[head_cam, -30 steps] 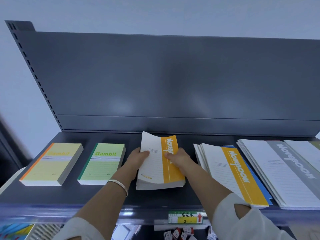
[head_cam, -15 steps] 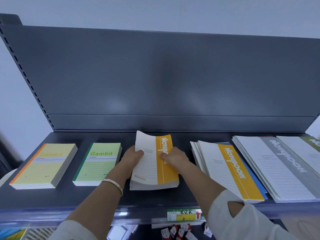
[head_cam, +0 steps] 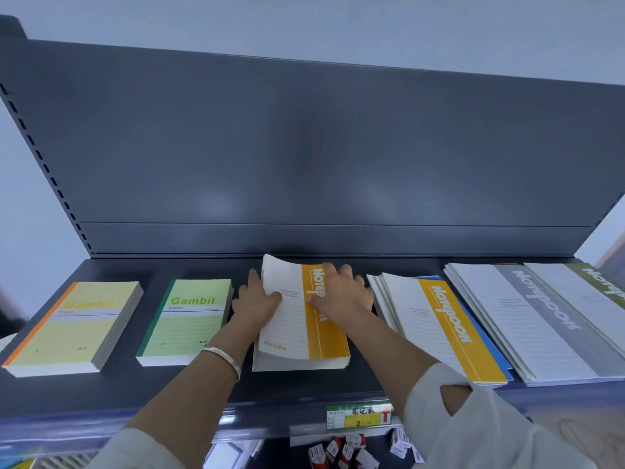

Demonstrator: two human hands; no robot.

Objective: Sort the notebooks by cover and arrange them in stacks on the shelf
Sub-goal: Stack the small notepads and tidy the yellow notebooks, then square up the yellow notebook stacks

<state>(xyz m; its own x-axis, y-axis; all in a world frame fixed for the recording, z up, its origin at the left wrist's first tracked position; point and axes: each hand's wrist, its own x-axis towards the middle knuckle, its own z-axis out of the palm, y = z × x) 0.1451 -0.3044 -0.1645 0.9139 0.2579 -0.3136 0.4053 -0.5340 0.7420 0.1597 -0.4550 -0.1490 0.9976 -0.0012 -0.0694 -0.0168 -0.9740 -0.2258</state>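
Observation:
A small stack of white notebooks with an orange band lies mid-shelf, its top cover curling up at the far end. My left hand holds the stack's left edge, thumb on the white cover. My right hand grips the far right part, with its fingers over the orange band. To the left lie a green Gambit stack and a yellow Gambit stack. On the right sits a larger white-and-orange stack over a blue cover, then a grey-banded stack and a green-banded notebook.
The dark shelf has a tall back panel behind the stacks. A price label hangs on the front rail. Small red-and-white packs lie on a lower level.
Both hands have slid further back along the small orange-banded stack, which now lies flatter on the shelf. The camera has tilted slightly.

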